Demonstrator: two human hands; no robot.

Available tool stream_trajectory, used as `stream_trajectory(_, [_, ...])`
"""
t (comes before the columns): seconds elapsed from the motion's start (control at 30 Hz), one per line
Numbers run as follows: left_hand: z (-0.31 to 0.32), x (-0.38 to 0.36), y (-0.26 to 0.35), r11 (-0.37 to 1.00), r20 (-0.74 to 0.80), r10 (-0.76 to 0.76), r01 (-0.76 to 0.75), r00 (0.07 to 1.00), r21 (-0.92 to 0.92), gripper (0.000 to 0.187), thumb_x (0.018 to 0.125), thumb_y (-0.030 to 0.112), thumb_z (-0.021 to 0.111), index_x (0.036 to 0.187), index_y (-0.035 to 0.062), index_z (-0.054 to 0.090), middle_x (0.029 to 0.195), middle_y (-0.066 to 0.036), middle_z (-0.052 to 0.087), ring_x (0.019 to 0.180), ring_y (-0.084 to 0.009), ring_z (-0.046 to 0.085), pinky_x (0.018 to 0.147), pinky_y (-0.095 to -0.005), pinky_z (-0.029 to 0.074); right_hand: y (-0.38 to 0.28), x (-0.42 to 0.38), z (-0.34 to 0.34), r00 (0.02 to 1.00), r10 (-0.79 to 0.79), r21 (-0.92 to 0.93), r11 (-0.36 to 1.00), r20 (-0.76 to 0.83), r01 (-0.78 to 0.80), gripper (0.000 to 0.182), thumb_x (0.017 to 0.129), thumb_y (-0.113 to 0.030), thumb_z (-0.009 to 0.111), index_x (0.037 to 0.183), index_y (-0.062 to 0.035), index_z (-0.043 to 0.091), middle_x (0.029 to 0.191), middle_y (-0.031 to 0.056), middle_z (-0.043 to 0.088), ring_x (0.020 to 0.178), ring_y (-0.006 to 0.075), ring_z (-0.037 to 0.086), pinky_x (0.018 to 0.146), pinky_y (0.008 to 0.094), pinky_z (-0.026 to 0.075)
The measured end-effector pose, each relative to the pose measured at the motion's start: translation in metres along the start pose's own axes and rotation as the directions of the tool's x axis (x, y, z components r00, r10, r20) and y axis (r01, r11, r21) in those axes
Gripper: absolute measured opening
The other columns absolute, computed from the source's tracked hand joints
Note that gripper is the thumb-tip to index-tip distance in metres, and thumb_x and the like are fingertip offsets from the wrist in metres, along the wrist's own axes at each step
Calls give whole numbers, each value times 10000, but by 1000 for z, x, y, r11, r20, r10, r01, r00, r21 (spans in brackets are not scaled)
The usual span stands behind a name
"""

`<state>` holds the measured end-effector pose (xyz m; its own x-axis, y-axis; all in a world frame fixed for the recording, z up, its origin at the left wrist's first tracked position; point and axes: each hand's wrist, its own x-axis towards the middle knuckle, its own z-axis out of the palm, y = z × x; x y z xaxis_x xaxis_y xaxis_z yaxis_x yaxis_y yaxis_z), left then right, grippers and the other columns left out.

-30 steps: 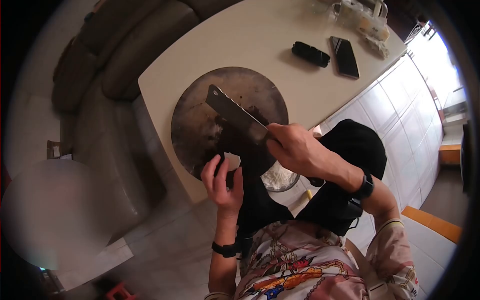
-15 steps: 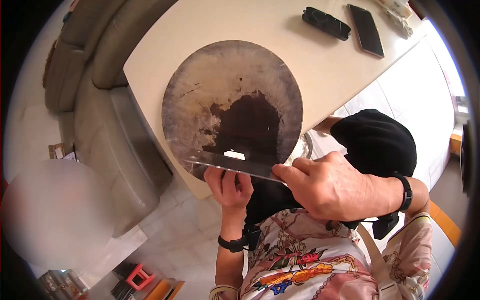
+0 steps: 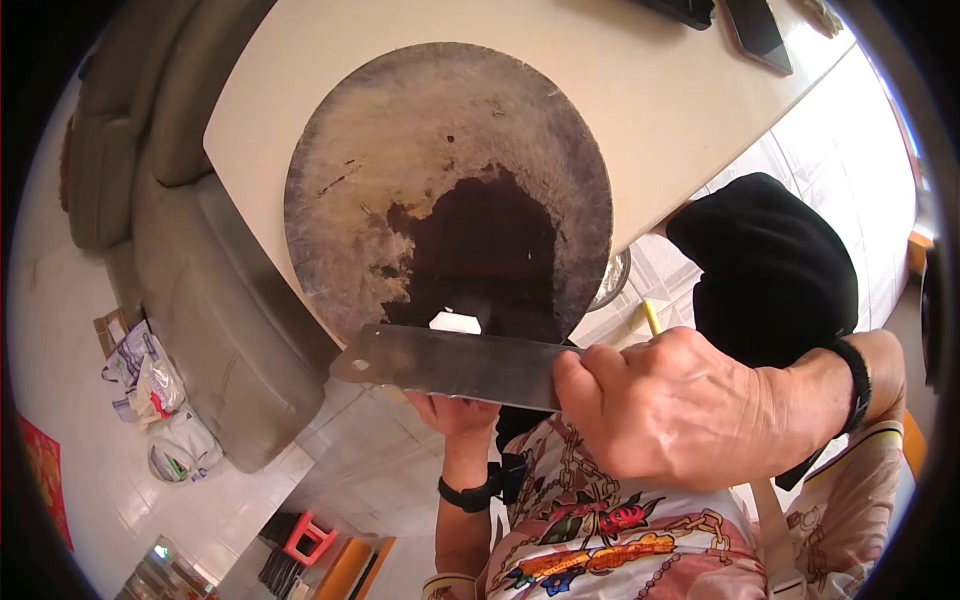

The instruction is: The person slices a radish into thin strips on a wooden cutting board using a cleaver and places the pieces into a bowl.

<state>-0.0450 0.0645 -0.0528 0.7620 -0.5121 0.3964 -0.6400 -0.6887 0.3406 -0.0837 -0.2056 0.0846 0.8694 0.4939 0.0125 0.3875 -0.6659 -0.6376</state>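
My right hand (image 3: 690, 405) is closed around the handle of a cleaver (image 3: 460, 368). The wide blade, with a hole near its far end, lies tilted across the near edge of a round wooden chopping board (image 3: 390, 130). Directly below the blade is my left hand (image 3: 455, 412); its fingers are mostly hidden behind the metal, so what they hold cannot be seen. A small white piece (image 3: 455, 322) sits on the dark, wet-looking patch of the board, just beyond the blade's upper edge.
The board stands on a cream table (image 3: 670, 100). A phone (image 3: 757, 35) and a black object (image 3: 680, 8) lie at its far side. A bowl (image 3: 615, 278) shows partly behind the board's right edge. To the left are a grey sofa (image 3: 215, 310) and bags (image 3: 150, 375) on the floor.
The cleaver has turned from nearly edge-on to showing its broad face. It now covers most of my left fingers, which were visible curled beneath it. The camera view has shifted.
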Motion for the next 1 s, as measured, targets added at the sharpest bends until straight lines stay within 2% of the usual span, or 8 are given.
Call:
stream_trajectory(0.07, [2,-4,-3,999,45,-36,35,998,8,494,817,379,701,1159,38,595,1254,-205,533,1173,-407,484,1000,-494,380,4,7,-2,999,-29,-3,1000,-18,29,300,642,-43,606,878,124,525,683,164,563,569,205,614,419,307,480])
stream_trajectory(0.13, [5,-4,-2,985,-58,-93,84,994,-151,515,824,436,689,1159,56,600,1257,-197,534,1170,-392,490,999,-493,376,9,15,-3,995,-97,19,995,0,97,421,673,-54,608,963,235,515,625,163,551,479,241,614,386,311,473])
stream_trajectory(0.37, [5,-1,-3,981,-84,-61,44,995,-190,480,834,452,677,1102,59,611,1230,-177,534,1143,-407,497,965,-483,405,14,26,6,998,-61,163,984,-32,65,420,653,-55,613,943,229,505,638,185,557,494,275,625,394,328,478])
stream_trajectory(0.43, [7,0,-4,977,-80,-36,18,996,-213,378,840,361,692,1046,55,612,1173,-141,541,1072,-375,527,896,-448,445,14,31,10,998,-15,293,956,-66,34,365,642,-53,629,885,185,495,634,192,553,499,306,625,400,353,477])
stream_trajectory(0.53, [3,31,13,990,-163,115,-126,980,-58,251,851,241,684,1007,57,615,1110,-111,549,999,-330,540,839,-418,463,18,35,22,999,32,293,956,-7,-29,307,643,-45,634,840,131,478,630,191,546,500,326,614,413,373,476])
stream_trajectory(0.63, [0,36,15,989,-150,124,-135,981,-66,185,852,153,672,997,51,621,1083,-95,554,969,-304,538,809,-385,478,17,37,24,998,55,324,945,-9,-49,287,663,-28,621,863,111,469,638,176,540,506,325,604,422,378,475])
stream_trajectory(0.77, [-1,40,20,983,-184,107,-132,977,-130,162,841,99,673,984,43,620,1062,-100,558,969,-299,539,787,-374,488,13,31,16,991,132,269,955,-12,-124,301,680,-24,608,914,107,472,657,162,545,504,320,593,424,380,467])
stream_trajectory(1.0, [0,33,19,964,-229,64,-119,971,-236,207,802,13,688,988,38,603,1075,-124,556,959,-295,538,753,-357,494,4,11,20,983,175,389,911,-60,-139,350,639,-51,675,881,67,450,675,192,580,575,367,623,476,412,488])
